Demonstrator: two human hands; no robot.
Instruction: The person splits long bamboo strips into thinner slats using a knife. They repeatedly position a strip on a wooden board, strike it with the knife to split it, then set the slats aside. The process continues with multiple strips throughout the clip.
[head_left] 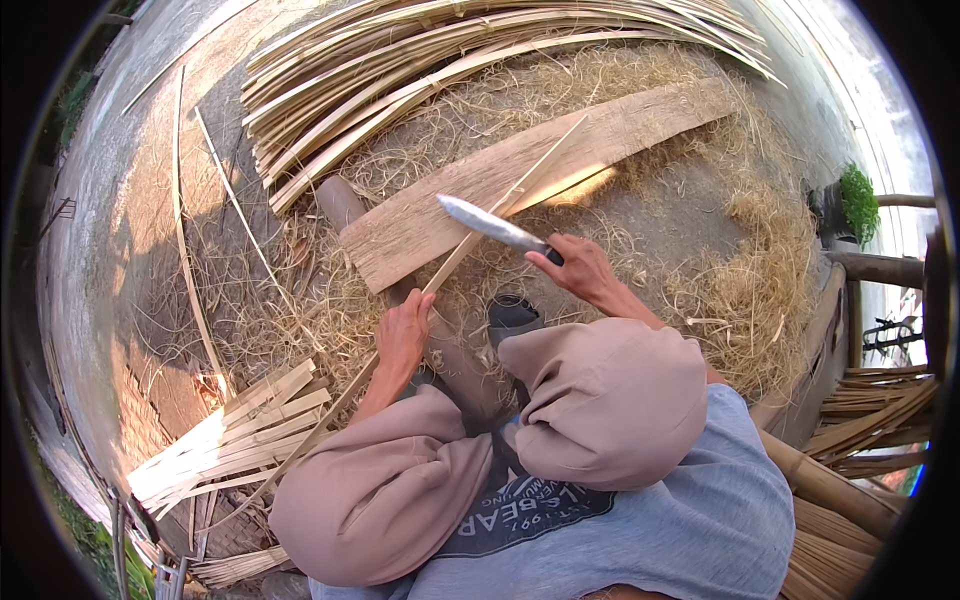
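My left hand (403,328) is closed round a long, thin bamboo strip (455,258), which slants from beside my left knee up over a wooden plank (420,222). In my right hand (580,268) is a knife (490,222), gripped by its dark handle. Its bright blade points to the left and lies across the strip, over the plank's near side. The blade hides a short stretch of the strip. The plank rests aslant on the ground, its left end near a round log (340,200).
A big bundle of split bamboo strips (400,75) lies at the far side. More strips (235,440) are stacked at the left. Curly shavings (750,290) litter the ground. A potted plant (857,205) and bamboo poles (880,268) stand at the right.
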